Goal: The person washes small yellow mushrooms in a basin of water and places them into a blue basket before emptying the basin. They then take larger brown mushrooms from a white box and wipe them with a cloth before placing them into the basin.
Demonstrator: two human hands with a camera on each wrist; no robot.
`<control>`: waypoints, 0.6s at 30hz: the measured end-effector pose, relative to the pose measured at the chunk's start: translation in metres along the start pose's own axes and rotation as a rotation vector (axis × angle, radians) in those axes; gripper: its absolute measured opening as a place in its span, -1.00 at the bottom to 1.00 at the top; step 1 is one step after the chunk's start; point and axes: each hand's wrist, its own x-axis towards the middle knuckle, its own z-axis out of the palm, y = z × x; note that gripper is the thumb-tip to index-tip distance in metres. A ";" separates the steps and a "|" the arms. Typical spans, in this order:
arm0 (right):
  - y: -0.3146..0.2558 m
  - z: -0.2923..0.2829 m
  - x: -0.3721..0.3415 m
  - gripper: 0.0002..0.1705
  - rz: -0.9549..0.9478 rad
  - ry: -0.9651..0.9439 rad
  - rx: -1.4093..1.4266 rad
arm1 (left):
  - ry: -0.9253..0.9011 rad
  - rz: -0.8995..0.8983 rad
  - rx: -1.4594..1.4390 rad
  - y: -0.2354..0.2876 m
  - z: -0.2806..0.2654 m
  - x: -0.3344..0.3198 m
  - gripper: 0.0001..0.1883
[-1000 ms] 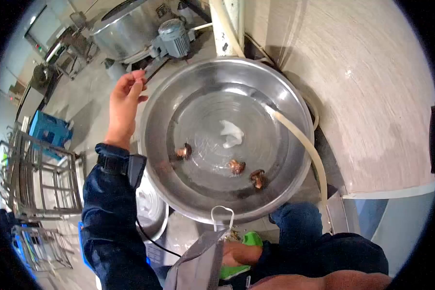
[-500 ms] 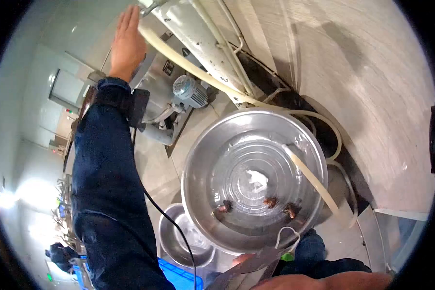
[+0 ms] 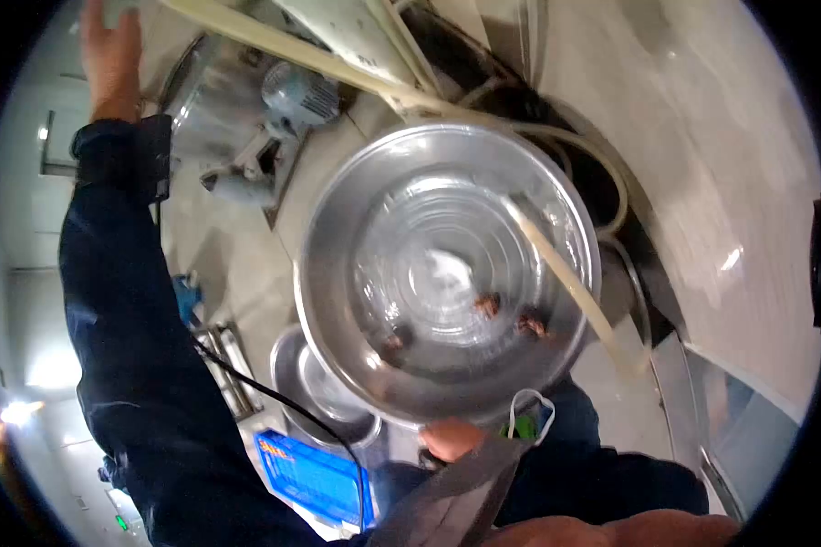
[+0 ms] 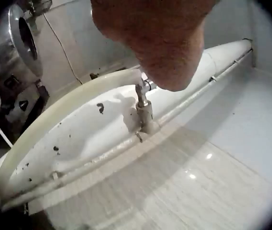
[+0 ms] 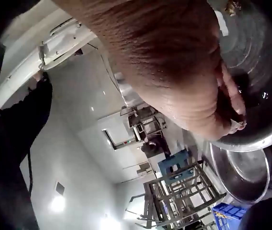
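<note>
My left hand is raised at the upper left of the head view, its fingertips cut off by the edge. In the left wrist view it is right at a metal tap with a pale hose on its outlet; the hand hides its own fingers there. At the near rim of a large steel basin is my right hand, fingers loosely bent and nothing visible between them. Several brown mushrooms and a white scrap lie in the basin. A second hose end hangs over its right side.
A smaller steel bowl and a blue crate stand at the lower left of the basin. Beyond are a motor and a steel drum. A tiled wall rises on the right.
My left hand has gone up and away from beside the basin to the tap. The head view has swung with it. My right hand now overlaps the basin's near rim in the head view.
</note>
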 end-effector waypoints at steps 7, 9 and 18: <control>-0.042 -0.009 0.001 -0.81 -0.061 -0.064 -0.037 | -0.133 -0.346 -0.659 0.102 -0.069 -0.242 -0.40; -0.030 0.021 0.006 -0.82 -0.111 -0.085 -0.109 | -0.117 -0.578 -0.727 0.115 -0.114 -0.309 -0.42; -0.012 0.060 0.002 -0.76 -0.458 -0.128 -0.671 | 0.320 -1.085 -0.437 0.179 -0.405 -0.610 -0.51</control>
